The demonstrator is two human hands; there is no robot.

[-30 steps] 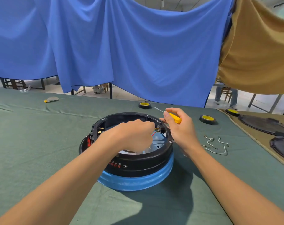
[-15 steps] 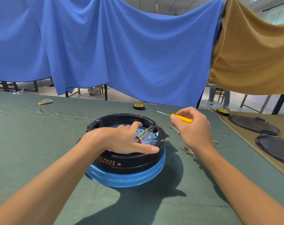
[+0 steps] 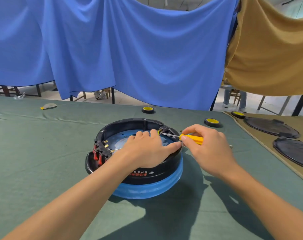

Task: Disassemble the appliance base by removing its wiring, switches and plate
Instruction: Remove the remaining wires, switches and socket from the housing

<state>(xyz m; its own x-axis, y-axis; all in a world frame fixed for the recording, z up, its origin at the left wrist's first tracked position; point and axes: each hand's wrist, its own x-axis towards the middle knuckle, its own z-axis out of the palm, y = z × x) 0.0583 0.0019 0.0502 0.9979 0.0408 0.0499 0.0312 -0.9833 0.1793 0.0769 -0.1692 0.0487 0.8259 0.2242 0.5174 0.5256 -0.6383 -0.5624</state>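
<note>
A round black appliance base point(image 3: 152, 172) sits on a green-covered table point(image 3: 34, 153). The left hand point(image 3: 145, 149) steadies its rigid rim, fingers curled over the edge. The right hand point(image 3: 206, 144) grasps a yellow screwdriver point(image 3: 190, 138), its tip at a wired connector point(image 3: 162, 129). The thin wires look delicate, so the rim seems the safest hold.

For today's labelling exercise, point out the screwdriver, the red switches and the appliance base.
screwdriver point(image 3: 193, 139): head view, its yellow handle.
red switches point(image 3: 96, 154): head view, a red face.
appliance base point(image 3: 164, 174): head view, its black outer wall.
</note>
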